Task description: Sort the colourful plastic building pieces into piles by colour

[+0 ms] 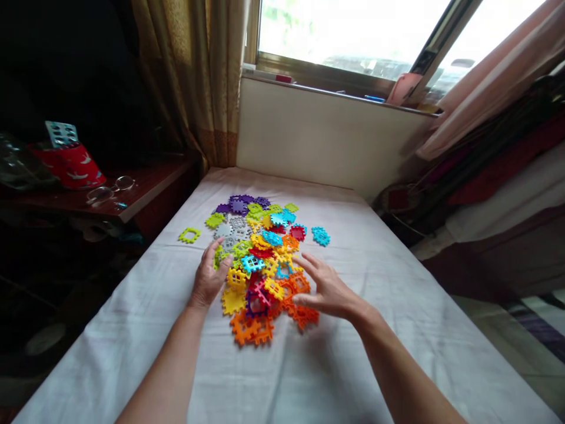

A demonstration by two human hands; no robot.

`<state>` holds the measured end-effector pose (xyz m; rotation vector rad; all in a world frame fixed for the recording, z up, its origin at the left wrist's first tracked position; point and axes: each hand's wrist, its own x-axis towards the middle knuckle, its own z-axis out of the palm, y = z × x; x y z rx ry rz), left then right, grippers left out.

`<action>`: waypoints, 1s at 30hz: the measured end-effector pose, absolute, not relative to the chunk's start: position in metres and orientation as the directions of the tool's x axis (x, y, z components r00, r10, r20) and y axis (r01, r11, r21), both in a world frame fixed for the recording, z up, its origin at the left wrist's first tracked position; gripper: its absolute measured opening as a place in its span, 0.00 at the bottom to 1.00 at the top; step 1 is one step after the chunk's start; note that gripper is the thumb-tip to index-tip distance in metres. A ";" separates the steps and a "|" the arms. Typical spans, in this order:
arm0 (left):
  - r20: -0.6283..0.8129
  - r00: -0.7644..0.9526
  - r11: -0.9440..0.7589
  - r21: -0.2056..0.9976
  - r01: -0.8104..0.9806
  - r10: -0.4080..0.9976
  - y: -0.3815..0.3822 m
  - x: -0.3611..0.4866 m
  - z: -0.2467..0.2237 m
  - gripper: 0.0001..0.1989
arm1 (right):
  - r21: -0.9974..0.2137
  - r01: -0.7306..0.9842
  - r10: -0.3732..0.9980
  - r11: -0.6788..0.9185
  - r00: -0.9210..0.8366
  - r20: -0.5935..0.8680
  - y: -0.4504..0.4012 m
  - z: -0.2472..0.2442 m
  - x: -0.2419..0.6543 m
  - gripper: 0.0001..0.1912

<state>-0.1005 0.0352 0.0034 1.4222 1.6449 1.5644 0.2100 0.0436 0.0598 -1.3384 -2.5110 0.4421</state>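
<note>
A pile of flat, notched plastic pieces lies on a white cloth. Purple pieces are at its far end, orange pieces at its near end, with yellow, green, grey, red and blue ones between. At the pile's left edge is my left hand, thumb and fingers apart, beside green and yellow pieces. My right hand hovers at the right edge with spread fingers, close to the orange pieces. Neither holds a piece. A green frame piece lies apart on the left, and blue pieces lie on the right.
On the left, a dark wooden table bears eyeglasses and a red container with a blister pack in it. A curtain and a window stand beyond the cloth. Clothes hang at the right.
</note>
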 end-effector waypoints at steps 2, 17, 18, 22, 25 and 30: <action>0.360 -0.334 -0.188 0.873 0.450 0.871 0.033 -0.098 0.006 0.26 | -0.365 0.776 0.840 0.515 -0.542 0.032 0.021 0.039 0.219 0.52; 0.627 -0.204 -0.313 0.612 0.726 0.751 0.031 -0.095 0.011 0.22 | -0.880 0.329 0.929 0.342 0.022 0.370 0.041 -0.001 0.171 0.16; 0.634 -0.202 -0.314 0.604 0.733 0.746 0.031 -0.094 0.011 0.22 | -0.883 0.333 0.927 0.330 0.061 0.369 0.036 -0.001 0.179 0.15; 0.622 -0.227 -0.309 0.632 0.710 0.749 0.028 -0.092 0.013 0.21 | -0.898 0.342 0.924 0.277 0.161 0.346 0.023 0.003 0.196 0.15; 0.579 -0.278 -0.279 0.690 0.668 0.766 0.024 -0.092 0.013 0.22 | -0.934 0.277 0.939 0.225 0.193 0.284 0.022 0.009 0.199 0.18; 0.536 -0.288 -0.244 0.714 0.657 0.793 0.016 -0.089 0.010 0.25 | -0.948 0.243 0.948 0.206 0.192 0.255 0.027 0.020 0.210 0.20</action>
